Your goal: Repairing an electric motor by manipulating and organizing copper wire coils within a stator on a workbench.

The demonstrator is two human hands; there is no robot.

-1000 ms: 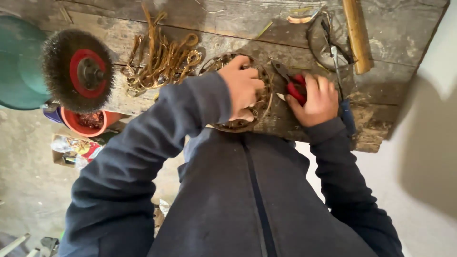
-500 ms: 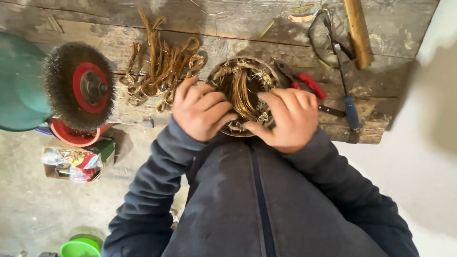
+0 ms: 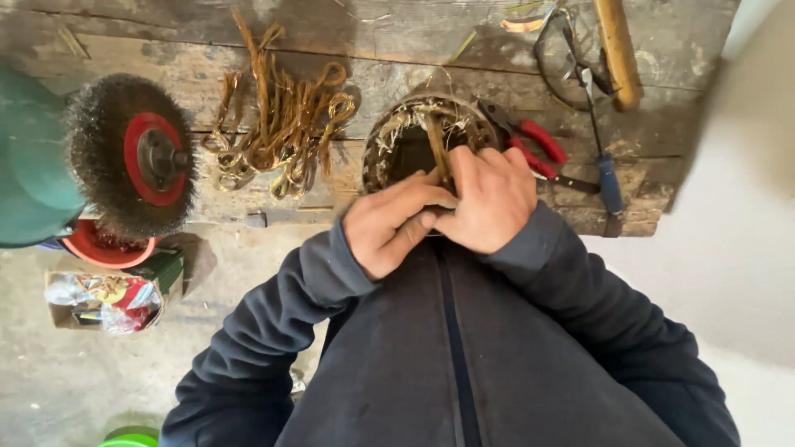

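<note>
Motor stator (image 3: 406, 136) just beyond both hands

A worn wooden workbench (image 3: 464, 50) of rough, stained planks runs across the top of the view, its surface scratched and grey-brown. Below it lies a bare concrete floor (image 3: 74, 372), dusty and mottled grey. To the right stands a plain pale wall (image 3: 745, 248), with a soft shadow falling across it beside the bench end. The light is even and dull, like daylight, with no lamp in view.
</note>
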